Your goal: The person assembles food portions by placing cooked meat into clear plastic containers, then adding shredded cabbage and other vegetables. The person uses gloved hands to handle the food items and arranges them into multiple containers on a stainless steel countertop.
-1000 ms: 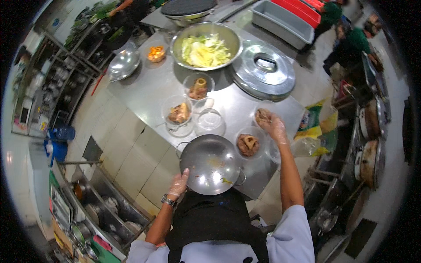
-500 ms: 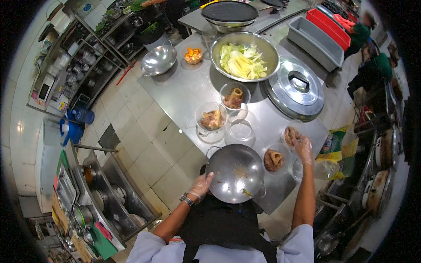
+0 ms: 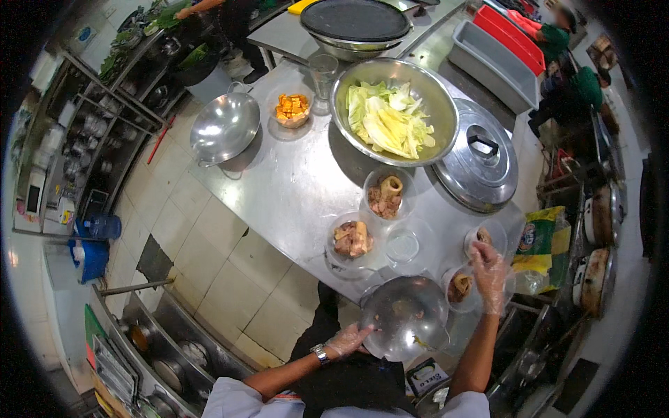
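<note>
My gloved left hand (image 3: 348,340) grips the near-left rim of a steel wok (image 3: 394,310), thumb inside. The wok sits at the table's front edge with small food scraps in it. My gloved right hand (image 3: 490,275) is at the right, fingers drawn together by the rim of a clear bowl holding a piece of meat (image 3: 483,235); whether they pinch anything is hidden. Just under that hand is another bowl with a meaty bone (image 3: 460,286). Two more clear bowls hold a meaty bone (image 3: 385,196) and meat chunks (image 3: 353,239). Between them and the wok stands a clear bowl (image 3: 408,246).
Farther back on the steel table (image 3: 293,198) are a large bowl of cut cabbage (image 3: 390,118), a round metal lid (image 3: 481,177), a bowl of orange cubes (image 3: 292,108), a glass (image 3: 323,76) and a second wok (image 3: 224,129). Co-workers stand at the far left and far right.
My view has shifted, so the table sits differently in the picture. My right hand has drawn back from the meat in the far-right bowl. The left hand still grips the wok.
</note>
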A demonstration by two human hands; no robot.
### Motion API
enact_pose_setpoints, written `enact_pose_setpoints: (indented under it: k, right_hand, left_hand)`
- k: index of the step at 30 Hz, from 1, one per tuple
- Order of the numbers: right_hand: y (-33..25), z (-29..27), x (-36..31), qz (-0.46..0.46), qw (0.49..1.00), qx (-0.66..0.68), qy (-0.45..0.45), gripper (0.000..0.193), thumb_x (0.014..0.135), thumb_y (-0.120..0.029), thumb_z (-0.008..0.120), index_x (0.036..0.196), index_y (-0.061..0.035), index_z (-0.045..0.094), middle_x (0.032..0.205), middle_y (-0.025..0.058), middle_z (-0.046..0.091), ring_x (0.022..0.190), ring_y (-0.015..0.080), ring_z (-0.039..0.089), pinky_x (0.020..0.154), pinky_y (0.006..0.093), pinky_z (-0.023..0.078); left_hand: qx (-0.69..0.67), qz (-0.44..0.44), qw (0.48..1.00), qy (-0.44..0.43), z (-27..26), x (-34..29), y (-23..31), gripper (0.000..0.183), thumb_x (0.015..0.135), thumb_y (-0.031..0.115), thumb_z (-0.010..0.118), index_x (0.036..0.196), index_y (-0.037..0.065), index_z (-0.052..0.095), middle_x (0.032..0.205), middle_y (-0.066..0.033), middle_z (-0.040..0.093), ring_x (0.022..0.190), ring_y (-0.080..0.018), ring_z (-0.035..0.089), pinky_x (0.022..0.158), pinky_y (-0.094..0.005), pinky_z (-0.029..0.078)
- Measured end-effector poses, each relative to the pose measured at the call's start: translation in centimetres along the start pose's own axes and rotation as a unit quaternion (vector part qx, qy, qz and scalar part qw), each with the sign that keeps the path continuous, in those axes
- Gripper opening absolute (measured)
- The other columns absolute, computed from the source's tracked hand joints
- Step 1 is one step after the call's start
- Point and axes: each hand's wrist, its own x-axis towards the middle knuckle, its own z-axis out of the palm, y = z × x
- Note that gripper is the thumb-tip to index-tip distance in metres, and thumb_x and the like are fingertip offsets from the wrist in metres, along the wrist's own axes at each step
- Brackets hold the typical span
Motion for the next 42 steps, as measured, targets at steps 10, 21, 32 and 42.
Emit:
enact_pose_setpoints:
  k: [10,21,32,42]
  right_hand:
    - [-9.4,16.2,7.3,-0.255,0.948,-0.191,-0.002,0.031,0.089,-0.016,0.077,0.112,0.0030,0.069,0.096,0.0274,0.072,0.089,0.0467,0.070,0.080,0.0473,0.058]
    - [-8.3,25.2,11.8,0.010,0.995,-0.098,0.026,0.061,0.072,-0.018,0.086,0.119,0.0081,0.057,0.106,0.0332,0.070,0.100,0.0434,0.071,0.087,0.0462,0.057]
    - [-8.6,22.0,12.5,0.099,0.980,0.122,-0.119,0.066,0.075,-0.018,0.083,0.129,0.0075,0.056,0.111,0.0173,0.073,0.099,0.0243,0.069,0.087,0.0374,0.057]
    - [-10.2,21.3,11.1,-0.060,0.997,-0.056,-0.014,0.047,0.077,-0.008,0.074,0.120,0.0038,0.056,0.107,0.0263,0.072,0.102,0.0408,0.070,0.088,0.0472,0.055]
  left_hand:
    - [-0.078,-0.105,0.984,-0.117,-2.6,1.7,1.0,0.060,0.107,0.044,0.056,0.153,0.009,0.040,0.145,-0.0119,0.057,0.120,-0.0264,0.064,0.088,-0.0453,0.064]
    - [-0.077,-0.115,0.981,-0.135,-3.2,2.1,1.4,0.069,0.102,0.052,0.061,0.150,0.006,0.044,0.139,-0.0109,0.058,0.111,-0.0216,0.066,0.084,-0.0362,0.064]
    - [-0.070,-0.104,0.981,-0.146,-3.6,2.7,0.5,0.080,0.100,0.061,0.059,0.149,-0.001,0.042,0.141,-0.0135,0.056,0.124,-0.0232,0.060,0.087,-0.0399,0.063]
    - [-0.057,-0.090,0.983,-0.152,-3.7,2.6,0.4,0.084,0.099,0.065,0.056,0.156,0.006,0.036,0.146,-0.0136,0.055,0.127,-0.0226,0.058,0.090,-0.0382,0.062]
